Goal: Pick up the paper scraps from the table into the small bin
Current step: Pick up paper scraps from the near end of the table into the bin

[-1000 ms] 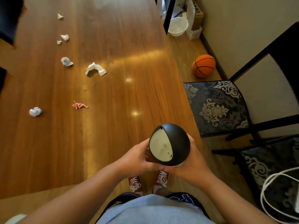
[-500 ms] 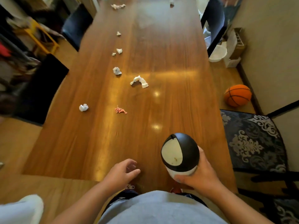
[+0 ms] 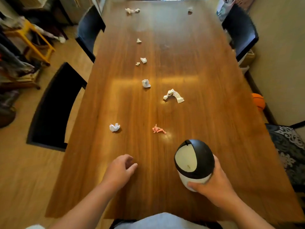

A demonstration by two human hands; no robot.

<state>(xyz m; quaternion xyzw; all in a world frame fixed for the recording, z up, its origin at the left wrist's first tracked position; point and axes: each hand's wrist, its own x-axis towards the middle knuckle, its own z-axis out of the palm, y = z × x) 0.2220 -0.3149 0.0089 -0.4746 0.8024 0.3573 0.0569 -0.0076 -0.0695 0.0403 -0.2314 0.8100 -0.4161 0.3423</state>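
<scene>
So the right hand (image 3: pixel 212 187) has the small bin (image 3: pixel 194 164) gripped around its white base, fingers (image 3: pixel 196 185) clamped on it, down at the near right part of the long wooden tabletop (image 3: pixel 206 76). That bin has a black domed top with a pale swing flap facing the camera. Can't tell if its bottom is actually touching the wood or just above it.

Left hand (image 3: pixel 119 171) hovers over the near edge, empty, fingers loosely curled and a bit apart, not touching any scrap.

Paper scraps are strung out along the middle of the tabletop. Closest to the bin is a little pink scrap (image 3: pixel 158 130), just beyond the lid. To the left of that sits a white crumpled ball (image 3: pixel 114 127). Farther up are a twisted white strip (image 3: pixel 174 96) and another white wad (image 3: pixel 146 83), then a pair of tiny bits (image 3: pixel 143 60), one more bit (image 3: pixel 138 40), and two far scraps (image 3: pixel 132 10) near the far end, kinda blurry.

Dark chairs (image 3: pixel 90 30) line both sides, and an orange basketball (image 3: pixel 258 103) peeks out on the floor to the right.
</scene>
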